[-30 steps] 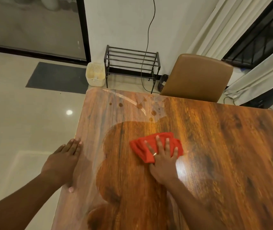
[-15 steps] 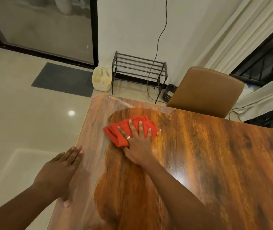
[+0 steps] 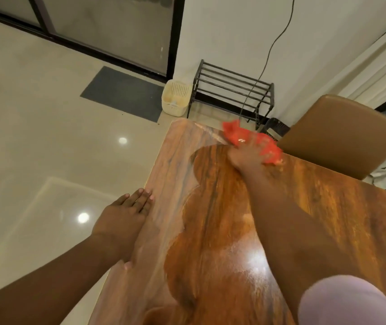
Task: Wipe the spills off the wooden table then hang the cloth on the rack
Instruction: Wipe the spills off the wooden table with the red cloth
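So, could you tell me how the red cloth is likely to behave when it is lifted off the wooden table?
The red cloth looks bunched and creased under the right hand, so it will probably go limp and drape. It seems thin, likely light, perhaps slightly heavier if damp. The glossy wooden table suggests it slides easily.

We see a home dining room: wooden desk (image 3: 210, 219), chair (image 3: 342, 137), curtains (image 3: 374, 62), tiled floor (image 3: 46, 113), doormat (image 3: 121, 92).

Glossy cream tiled floor (image 3: 35, 113) reflecting ceiling lights; white wall (image 3: 234, 31); dark-framed glass door (image 3: 117, 26); grey mat (image 3: 124, 92); tan chair (image 3: 342, 134); pale curtains (image 3: 379, 64).
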